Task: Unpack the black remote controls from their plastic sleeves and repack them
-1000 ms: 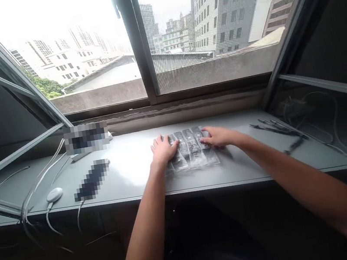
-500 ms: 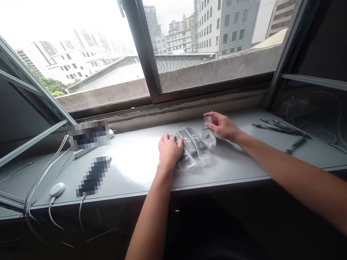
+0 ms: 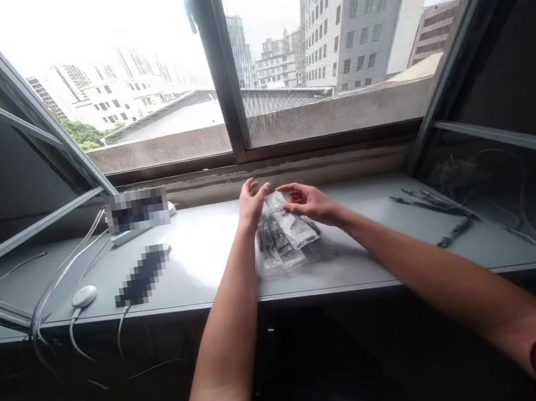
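A small clear plastic bag with a dark item inside point(image 3: 294, 223) is held above the grey ledge point(image 3: 210, 257) between my two hands. My right hand point(image 3: 308, 203) pinches its upper end with fingertips. My left hand point(image 3: 251, 204) is raised beside it, fingers touching the bag's top left edge. Under them lie several more clear bags of dark parts point(image 3: 276, 253) side by side on the ledge.
A white power strip point(image 3: 124, 235), a dark blurred device point(image 3: 143, 274) and a white puck with cables point(image 3: 84, 296) lie at the left. Black cables and pens point(image 3: 434, 204) lie at the right. Open window frames jut in on both sides.
My right hand lifted one bag from the right end of the row and carried it left above the others. My left hand rose off the bags to meet it.
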Available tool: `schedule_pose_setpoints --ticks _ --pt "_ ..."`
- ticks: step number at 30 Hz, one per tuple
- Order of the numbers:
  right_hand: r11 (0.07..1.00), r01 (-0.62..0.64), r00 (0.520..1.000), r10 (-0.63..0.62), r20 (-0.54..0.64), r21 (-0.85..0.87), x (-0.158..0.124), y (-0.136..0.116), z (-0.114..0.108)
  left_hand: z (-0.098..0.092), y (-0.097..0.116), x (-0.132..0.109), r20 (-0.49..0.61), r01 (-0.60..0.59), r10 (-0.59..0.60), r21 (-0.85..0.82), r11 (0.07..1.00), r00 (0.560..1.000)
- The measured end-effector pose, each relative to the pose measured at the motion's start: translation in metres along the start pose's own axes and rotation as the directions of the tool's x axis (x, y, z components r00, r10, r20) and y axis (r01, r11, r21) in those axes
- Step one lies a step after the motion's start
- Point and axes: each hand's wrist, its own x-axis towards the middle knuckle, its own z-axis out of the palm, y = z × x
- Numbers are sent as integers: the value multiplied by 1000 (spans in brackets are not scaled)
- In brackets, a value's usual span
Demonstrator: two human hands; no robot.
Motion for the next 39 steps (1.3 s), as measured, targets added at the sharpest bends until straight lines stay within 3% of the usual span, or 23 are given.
schedule_pose_setpoints --ticks 4,9,15,19,23,26,30,36,39 --pt "999 28 999 -28 -22 16 -12 4 -4 -18 -14 -3 -27 -31 38 223 974 999" --pt "999 -23 1000 22 20 44 -22 0 -6 -23 -15 -14 88 107 -126 189 976 988" --pt "999 -2 999 0 33 43 -22 -3 -3 -22 -21 -15 116 3 -35 270 963 993" --pt "998 -6 1000 8 -23 70 -18 2 0 -20 -19 -16 133 10 -23 98 995 991" --pt "957 -101 981 141 -131 270 -16 3 2 -16 -12 -18 11 -16 18 -157 987 1000" --pt "885 -247 966 257 26 395 -19 -4 3 -11 -8 -21 -14 -36 33 -216 976 999" --pt "857 -382 916 302 263 346 -25 -16 2 -8 -2 -27 40 -43 52 -193 980 998" --pt "865 -385 902 279 331 322 -28 -17 6 -10 7 -32 285 52 27 -266 963 958" --pt "858 -393 897 280 342 329 -28 -16 9 -11 8 -31 296 42 31 -238 970 955"
